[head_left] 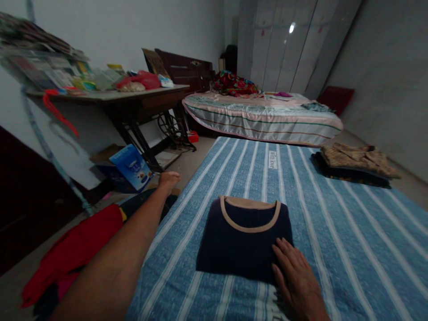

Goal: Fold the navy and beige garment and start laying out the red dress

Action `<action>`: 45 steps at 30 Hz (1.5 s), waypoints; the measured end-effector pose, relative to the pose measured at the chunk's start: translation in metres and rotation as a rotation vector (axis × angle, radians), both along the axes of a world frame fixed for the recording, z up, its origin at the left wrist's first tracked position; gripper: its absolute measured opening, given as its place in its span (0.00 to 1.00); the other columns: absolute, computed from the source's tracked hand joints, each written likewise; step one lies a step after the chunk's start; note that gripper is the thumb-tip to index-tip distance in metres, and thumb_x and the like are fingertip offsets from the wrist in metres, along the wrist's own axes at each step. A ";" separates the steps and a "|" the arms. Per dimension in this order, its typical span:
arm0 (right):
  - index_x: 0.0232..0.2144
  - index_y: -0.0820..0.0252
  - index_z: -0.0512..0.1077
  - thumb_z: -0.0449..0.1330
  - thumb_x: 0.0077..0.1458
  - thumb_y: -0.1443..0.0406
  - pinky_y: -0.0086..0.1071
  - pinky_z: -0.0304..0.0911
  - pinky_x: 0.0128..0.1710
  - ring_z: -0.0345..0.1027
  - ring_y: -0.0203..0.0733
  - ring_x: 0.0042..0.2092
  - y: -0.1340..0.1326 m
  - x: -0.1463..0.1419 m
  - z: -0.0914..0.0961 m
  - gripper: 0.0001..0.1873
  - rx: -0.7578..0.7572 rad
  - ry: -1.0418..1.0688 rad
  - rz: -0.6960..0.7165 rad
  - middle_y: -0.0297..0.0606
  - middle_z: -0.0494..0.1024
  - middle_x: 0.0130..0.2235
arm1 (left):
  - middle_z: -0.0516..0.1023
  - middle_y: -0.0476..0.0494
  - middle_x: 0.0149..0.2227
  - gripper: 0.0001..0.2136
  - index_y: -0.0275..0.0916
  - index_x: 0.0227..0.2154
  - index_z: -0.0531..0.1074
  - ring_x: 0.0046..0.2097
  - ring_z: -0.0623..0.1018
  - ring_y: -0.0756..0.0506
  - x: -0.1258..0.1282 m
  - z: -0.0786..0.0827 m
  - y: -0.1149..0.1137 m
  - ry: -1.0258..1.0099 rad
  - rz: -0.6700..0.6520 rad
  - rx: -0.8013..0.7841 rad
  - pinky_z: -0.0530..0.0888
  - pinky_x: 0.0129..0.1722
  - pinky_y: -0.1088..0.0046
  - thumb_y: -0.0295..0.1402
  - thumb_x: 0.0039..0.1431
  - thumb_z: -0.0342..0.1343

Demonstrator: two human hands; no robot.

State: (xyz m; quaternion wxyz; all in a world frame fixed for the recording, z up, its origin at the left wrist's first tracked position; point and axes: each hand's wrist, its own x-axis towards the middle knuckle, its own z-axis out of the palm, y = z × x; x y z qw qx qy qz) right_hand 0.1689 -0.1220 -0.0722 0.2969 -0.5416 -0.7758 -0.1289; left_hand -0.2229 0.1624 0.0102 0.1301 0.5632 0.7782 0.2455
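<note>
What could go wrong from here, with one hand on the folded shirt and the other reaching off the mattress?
1. The right hand lies flat on one corner of the shirt; leaning there may drag the fold askew.
2. The left hand stretches past the mattress edge toward a blue box on the floor and might knock it over.

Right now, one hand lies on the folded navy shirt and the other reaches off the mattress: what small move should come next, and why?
Probably the left hand should close on the dark garment beside the striped mattress and draw it up. The navy shirt already lies folded under the flat right hand, and the left hand is stretched out above that garment; contact is unclear.
</note>
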 end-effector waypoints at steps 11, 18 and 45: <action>0.53 0.62 0.67 0.51 0.61 0.64 0.50 0.63 0.54 0.62 0.52 0.58 -0.002 -0.004 0.009 0.19 -0.108 0.038 -0.047 0.47 0.70 0.56 | 0.78 0.40 0.44 0.09 0.38 0.34 0.75 0.49 0.75 0.38 0.088 0.022 -0.072 0.176 -0.452 0.178 0.69 0.52 0.63 0.33 0.51 0.55; 0.52 0.62 0.67 0.51 0.60 0.65 0.50 0.62 0.54 0.61 0.51 0.58 0.000 -0.003 0.003 0.19 -0.104 0.063 -0.047 0.47 0.70 0.56 | 0.68 0.34 0.58 0.14 0.35 0.47 0.71 0.63 0.61 0.39 0.190 0.001 -0.194 0.199 -1.057 0.232 0.63 0.59 0.56 0.32 0.61 0.50; 0.43 0.61 0.73 0.50 0.58 0.67 0.48 0.66 0.50 0.68 0.50 0.52 0.034 -0.016 0.002 0.15 -0.040 0.336 0.002 0.50 0.75 0.49 | 0.74 0.38 0.51 0.13 0.37 0.43 0.74 0.55 0.71 0.43 0.164 -0.005 -0.171 -0.051 -0.826 0.240 0.66 0.56 0.63 0.32 0.60 0.48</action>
